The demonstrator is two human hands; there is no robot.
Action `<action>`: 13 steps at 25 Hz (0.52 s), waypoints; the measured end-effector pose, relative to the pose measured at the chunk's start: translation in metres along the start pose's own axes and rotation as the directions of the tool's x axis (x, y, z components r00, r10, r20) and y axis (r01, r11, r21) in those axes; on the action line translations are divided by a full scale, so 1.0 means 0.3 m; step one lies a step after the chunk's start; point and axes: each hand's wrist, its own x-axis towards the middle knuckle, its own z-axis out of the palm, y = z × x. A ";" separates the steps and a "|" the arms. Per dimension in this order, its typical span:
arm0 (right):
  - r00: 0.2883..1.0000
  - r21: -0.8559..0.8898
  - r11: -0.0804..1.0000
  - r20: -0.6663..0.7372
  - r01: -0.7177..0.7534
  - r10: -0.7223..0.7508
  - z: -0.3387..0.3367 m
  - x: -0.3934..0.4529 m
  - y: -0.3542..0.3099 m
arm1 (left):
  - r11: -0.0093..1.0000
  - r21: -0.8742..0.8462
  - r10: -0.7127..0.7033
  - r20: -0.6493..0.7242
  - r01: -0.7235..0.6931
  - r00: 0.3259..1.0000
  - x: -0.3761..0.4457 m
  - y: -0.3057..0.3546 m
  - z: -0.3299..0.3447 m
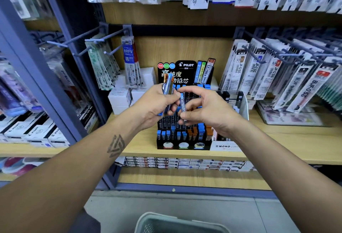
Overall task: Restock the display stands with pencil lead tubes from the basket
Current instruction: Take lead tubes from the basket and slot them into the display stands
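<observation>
Left hand (155, 101): raised in front of the display stand (184, 121), fingers closed around a small bundle of pencil lead tubes (168, 92), blue-capped with one orange end showing at the top, held upright and slightly tilted. Right hand (205, 108): just beside the left, thumb and fingers pinching a single lead tube (182, 104), upright, its lower end near the thumb. Display stand: black, tiered, marked PILOT, standing on the wooden shelf (277, 140); its front rows hold upright tubes with blue and orange caps, and the middle rows are partly hidden behind both hands. White MONO-labelled box (224, 146): touching the stand's right front corner. Refill packs (273, 73): hanging on hooks to the right of the stand, more to the left and above. Basket (177, 223): pale mesh, on the floor at the bottom edge of the view, well below the hands; contents cannot be made out.
</observation>
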 end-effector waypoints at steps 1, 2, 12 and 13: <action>1.000 -0.031 0.999 0.008 0.018 -0.018 -0.001 -0.001 -0.001 | 1.000 -0.008 -0.010 0.018 0.010 1.000 -0.003 0.000 0.006; 0.999 -0.062 0.997 -0.001 0.035 -0.035 -0.001 0.001 -0.002 | 0.999 -0.024 -0.024 0.025 0.025 0.999 -0.005 0.002 0.008; 0.945 -0.338 0.932 -0.241 0.131 -0.220 0.010 0.063 0.013 | 0.929 -0.244 -0.294 -0.027 0.279 0.955 -0.001 0.030 -0.094; 0.941 -0.405 0.905 -0.238 0.128 -0.239 0.011 0.068 0.015 | 0.934 -0.202 -0.305 -0.025 0.294 0.952 -0.003 0.029 -0.104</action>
